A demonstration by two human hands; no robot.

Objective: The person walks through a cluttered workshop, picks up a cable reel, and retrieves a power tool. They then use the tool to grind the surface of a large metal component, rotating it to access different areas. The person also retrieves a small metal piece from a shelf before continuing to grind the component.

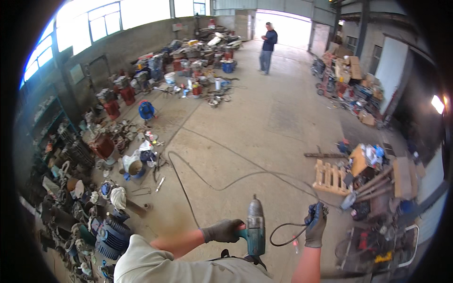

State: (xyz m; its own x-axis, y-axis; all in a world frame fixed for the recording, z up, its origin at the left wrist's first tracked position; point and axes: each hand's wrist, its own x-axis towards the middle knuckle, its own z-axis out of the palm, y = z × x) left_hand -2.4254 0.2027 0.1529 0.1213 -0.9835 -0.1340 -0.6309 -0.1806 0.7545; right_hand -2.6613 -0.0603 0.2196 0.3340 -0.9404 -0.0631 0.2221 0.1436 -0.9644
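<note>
We clamp our gloved left hand [222, 230] around the handle of a teal power wrench [255, 228] at waist height, likely heavy and rigid, while our gloved right hand [315, 225] closes on its limp black cord [281, 236].

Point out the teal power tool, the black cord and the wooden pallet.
teal power tool [255, 232], head view, on its body just above the grip.
black cord [283, 225], head view, on the loop between tool and right hand.
wooden pallet [330, 178], head view, on its middle slats.
</note>
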